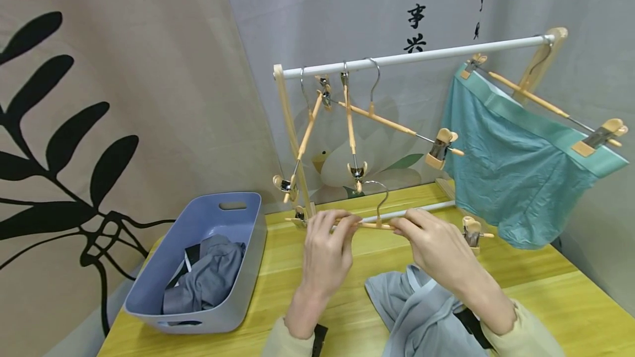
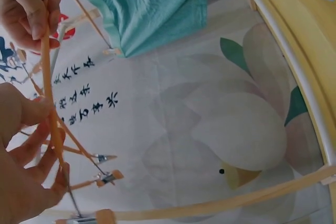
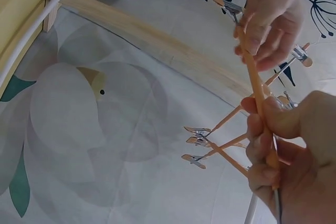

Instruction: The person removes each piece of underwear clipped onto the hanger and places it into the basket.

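Hanger [image 1: 375, 226], gripped by left hand [image 1: 328, 247] and right hand [image 1: 440, 244], is bare; teal shorts [image 1: 521, 164] hang on rack [image 1: 416, 57], grey garment [image 1: 421, 313] not yet.

Five hangers [image 1: 377, 226], two hands [image 1: 324, 249], one rack [image 1: 287, 112], one basket [image 1: 255, 269] and one table [image 1: 541, 285].
Of the hangers, one is held by both hands, three hang near one another on the rack, and one bears the single teal garment [image 1: 521, 153]. This last hanger has two clips [image 1: 599, 135], and the held one has also two; on the other three the clips partly overlap, so I cannot count them surely. The rack has two white bars [image 1: 446, 54] and two wooden posts [image 1: 538, 68]. The basket has two handle holes [image 1: 232, 205]. On the table I count one pale grey cloth [image 1: 421, 318]; the darker cloth [image 1: 213, 277] inside the basket is bunched, its number of pieces unclear.
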`<state>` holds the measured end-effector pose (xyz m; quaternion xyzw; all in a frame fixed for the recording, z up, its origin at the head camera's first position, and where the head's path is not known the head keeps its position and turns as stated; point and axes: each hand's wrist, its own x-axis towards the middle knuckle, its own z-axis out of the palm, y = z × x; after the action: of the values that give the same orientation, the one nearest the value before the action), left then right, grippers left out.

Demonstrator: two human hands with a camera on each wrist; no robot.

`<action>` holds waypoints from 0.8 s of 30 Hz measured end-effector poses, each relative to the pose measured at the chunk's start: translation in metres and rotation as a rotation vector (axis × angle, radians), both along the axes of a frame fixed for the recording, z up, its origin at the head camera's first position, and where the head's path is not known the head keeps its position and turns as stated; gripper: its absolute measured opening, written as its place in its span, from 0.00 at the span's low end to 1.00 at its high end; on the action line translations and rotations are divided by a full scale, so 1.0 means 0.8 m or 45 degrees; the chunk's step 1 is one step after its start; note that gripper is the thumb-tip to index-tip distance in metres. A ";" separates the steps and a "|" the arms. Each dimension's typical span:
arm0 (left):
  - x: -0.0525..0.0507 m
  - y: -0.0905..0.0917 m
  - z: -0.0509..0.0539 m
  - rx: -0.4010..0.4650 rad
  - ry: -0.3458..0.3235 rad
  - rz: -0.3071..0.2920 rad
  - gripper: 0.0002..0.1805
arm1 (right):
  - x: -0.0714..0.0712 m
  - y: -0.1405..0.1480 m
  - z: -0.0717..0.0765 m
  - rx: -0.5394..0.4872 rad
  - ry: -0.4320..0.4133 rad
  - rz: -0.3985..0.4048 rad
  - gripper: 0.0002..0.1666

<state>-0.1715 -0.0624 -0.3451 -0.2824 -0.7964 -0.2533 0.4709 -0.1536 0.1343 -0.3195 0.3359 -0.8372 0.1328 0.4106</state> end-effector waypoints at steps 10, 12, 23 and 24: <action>0.005 0.017 -0.014 -0.088 0.261 -0.194 0.03 | -0.003 0.004 -0.003 0.007 -0.005 -0.024 0.32; 0.007 0.023 -0.020 -0.140 0.244 -0.227 0.03 | -0.004 0.004 -0.003 0.009 -0.005 -0.032 0.33; 0.021 0.071 -0.079 -0.750 -0.511 -0.320 0.24 | -0.006 0.007 -0.004 -0.001 0.004 -0.033 0.32; 0.021 0.076 -0.087 -0.809 -0.591 -0.336 0.29 | -0.006 0.007 -0.004 -0.001 0.003 -0.035 0.32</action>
<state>-0.1547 -0.0013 -0.4144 -0.4487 -0.8771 -0.1100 0.1317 -0.1588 0.1402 -0.3226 0.3244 -0.8412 0.1273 0.4134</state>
